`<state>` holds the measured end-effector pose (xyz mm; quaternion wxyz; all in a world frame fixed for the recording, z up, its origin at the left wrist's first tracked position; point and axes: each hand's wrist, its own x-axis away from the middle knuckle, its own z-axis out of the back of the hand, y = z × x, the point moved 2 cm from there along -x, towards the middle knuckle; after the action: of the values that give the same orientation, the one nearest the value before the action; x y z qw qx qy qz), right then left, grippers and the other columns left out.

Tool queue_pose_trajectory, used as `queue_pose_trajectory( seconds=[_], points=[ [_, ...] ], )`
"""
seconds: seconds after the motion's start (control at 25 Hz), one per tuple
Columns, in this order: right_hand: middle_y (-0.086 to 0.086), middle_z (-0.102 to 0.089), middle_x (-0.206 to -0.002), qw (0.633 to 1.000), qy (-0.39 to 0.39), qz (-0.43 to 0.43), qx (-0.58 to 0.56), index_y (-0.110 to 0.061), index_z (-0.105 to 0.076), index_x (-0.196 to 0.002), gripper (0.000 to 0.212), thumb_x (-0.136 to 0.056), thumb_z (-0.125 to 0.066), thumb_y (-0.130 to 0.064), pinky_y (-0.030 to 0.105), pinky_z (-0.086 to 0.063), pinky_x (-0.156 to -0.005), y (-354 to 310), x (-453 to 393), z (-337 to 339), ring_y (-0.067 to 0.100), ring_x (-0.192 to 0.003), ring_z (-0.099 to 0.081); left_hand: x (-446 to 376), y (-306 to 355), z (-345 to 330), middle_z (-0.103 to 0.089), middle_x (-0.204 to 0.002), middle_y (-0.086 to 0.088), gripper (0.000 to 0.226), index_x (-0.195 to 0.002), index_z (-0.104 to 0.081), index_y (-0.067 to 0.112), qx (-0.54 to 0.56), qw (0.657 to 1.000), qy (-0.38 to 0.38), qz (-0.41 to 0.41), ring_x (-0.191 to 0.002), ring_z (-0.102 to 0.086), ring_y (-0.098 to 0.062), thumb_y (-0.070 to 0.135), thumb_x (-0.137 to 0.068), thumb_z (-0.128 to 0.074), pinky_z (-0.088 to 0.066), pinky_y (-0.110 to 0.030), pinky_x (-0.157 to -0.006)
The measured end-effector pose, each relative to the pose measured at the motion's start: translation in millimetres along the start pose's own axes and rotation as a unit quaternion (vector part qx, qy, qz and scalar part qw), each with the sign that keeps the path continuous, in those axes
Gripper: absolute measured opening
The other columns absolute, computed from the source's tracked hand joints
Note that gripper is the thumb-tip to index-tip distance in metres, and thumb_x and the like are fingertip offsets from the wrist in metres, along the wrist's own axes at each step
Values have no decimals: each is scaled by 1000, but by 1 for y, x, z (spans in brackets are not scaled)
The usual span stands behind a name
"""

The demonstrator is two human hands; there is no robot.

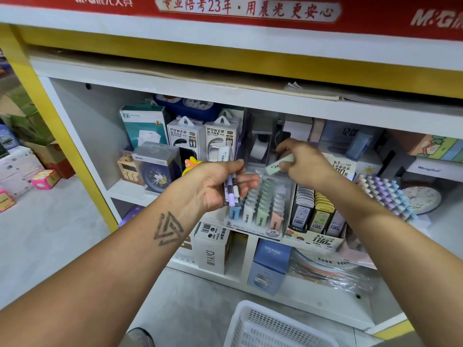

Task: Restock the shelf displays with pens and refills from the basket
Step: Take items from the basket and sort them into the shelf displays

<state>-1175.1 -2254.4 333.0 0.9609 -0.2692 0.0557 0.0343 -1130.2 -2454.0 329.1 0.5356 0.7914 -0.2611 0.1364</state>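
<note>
My left hand (215,186) holds a small bunch of pens (233,190) in a closed grip, thumb over the top and fingers curled underneath, just in front of the clear display tray (260,209) on the shelf (140,189). The pens stand nearly upright, purple and white barrels showing; the exact count cannot be made out. My right hand (304,162) pinches a pale green refill case (279,165) between thumb and fingertips, directly above the back rows of that tray. The case is flat, with dark print too small to read, and its right end is hidden by my fingers. The tray holds rows of similar pastel cases in blue, white, green and peach. The white basket (273,326) sits on the floor below, cut off by the bottom edge.
</note>
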Motion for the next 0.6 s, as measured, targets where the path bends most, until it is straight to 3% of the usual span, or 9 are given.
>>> queue_pose_trajectory(
  seconds=[0.16,0.24,0.32,0.4,0.52,0.6],
  points=[
    [2,-64,-84,986,77,86,120,-17,-71,-98,14,-86,-76,-13,25,-41,-71,-2,-1,-2,26,-84,-63,-3,1,-1,-74,-83,-18,21,-84,-56,6,2,1000,-4,3,-55,-70,-24,19,-100,-53,-52,-22,-47],
    [3,-71,-86,976,107,119,144,-17,-75,-100,16,-89,-70,-8,26,-48,-75,-4,-2,-5,25,-85,-66,-5,1,0,-74,-85,-19,20,-84,-56,7,6,1000,-4,4,-56,-70,-24,19,-100,-53,-52,-22,-47],
    [11,-72,-98,968,93,123,199,-17,-74,-110,28,-90,-61,-2,31,-50,-83,-6,-5,-9,30,-93,-66,-8,1,0,-74,-82,-19,21,-83,-56,7,8,1000,-5,5,-55,-70,-24,18,-100,-53,-52,-21,-45],
    [15,-66,-97,965,48,103,235,-15,-69,-110,34,-86,-58,5,35,-52,-80,-6,-8,-17,35,-93,-64,-9,1,-1,-74,-80,-18,22,-82,-55,7,8,1000,-6,5,-54,-69,-24,19,-101,-53,-52,-21,-44],
    [14,-59,-91,963,12,90,255,-11,-61,-101,22,-88,-56,5,32,-44,-65,-10,-9,-26,34,-85,-61,-10,2,-2,-73,-80,-18,22,-83,-54,7,7,1000,-8,6,-52,-68,-23,19,-101,-52,-51,-20,-44],
    [17,-63,-96,959,1,92,267,-9,-64,-103,20,-90,-56,4,34,-48,-71,-13,-10,-31,36,-90,-63,-11,2,-1,-73,-82,-18,22,-83,-54,7,7,1000,-5,5,-51,-68,-23,19,-101,-52,-51,-20,-43]
  ],
)
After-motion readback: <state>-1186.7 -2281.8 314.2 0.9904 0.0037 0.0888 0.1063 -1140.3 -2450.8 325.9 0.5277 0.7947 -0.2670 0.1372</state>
